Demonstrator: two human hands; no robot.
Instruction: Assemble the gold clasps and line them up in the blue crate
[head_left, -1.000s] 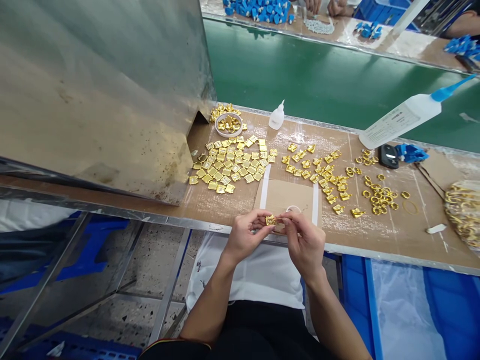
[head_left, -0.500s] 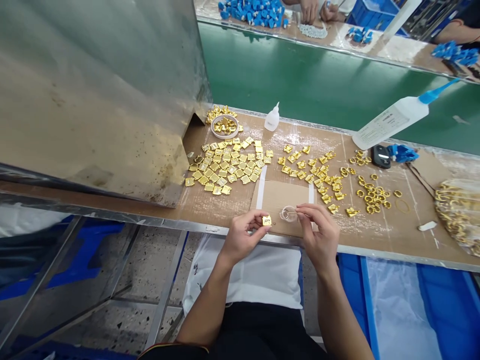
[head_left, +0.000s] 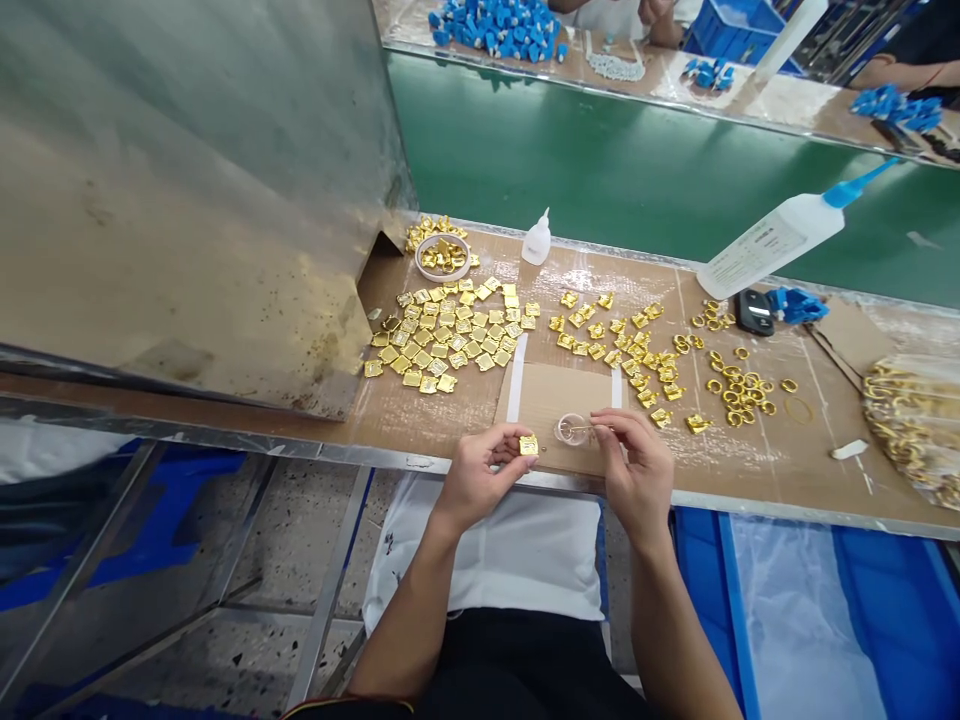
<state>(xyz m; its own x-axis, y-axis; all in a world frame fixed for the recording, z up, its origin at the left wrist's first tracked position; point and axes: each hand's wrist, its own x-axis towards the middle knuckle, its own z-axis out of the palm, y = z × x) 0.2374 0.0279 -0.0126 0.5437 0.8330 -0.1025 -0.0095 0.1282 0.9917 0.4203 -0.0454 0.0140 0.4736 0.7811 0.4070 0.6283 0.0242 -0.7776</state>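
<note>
Between the thumb and fingers of my left hand (head_left: pixel 484 475) is a small square gold metal piece (head_left: pixel 529 445), held over the cardboard pad's front edge. My right hand (head_left: pixel 636 465) pinches a thin stick (head_left: pixel 592 429), its tip inside a small clear round dish (head_left: pixel 572 430). The dish rests on the cardboard pad (head_left: pixel 559 390), which has white tape strips down its sides. Many similar square gold pieces (head_left: pixel 450 335) lie spread out to the left. Gold pieces with loops (head_left: pixel 637 350) and loose gold rings (head_left: pixel 742 390) are scattered to the right.
Behind the pad stands a small white dropper bottle (head_left: pixel 537 240). A large bottle with a blue nozzle (head_left: pixel 772 245) leans at the right beside a black device (head_left: pixel 754 312). A metal panel (head_left: pixel 187 200) blocks the left. Across the green belt (head_left: pixel 600 140), other people's arms show near blue parts.
The whole view has shifted slightly. Both hands keep their grips, the stick's tip still in the dish and the gold piece still held at the pad's edge.
</note>
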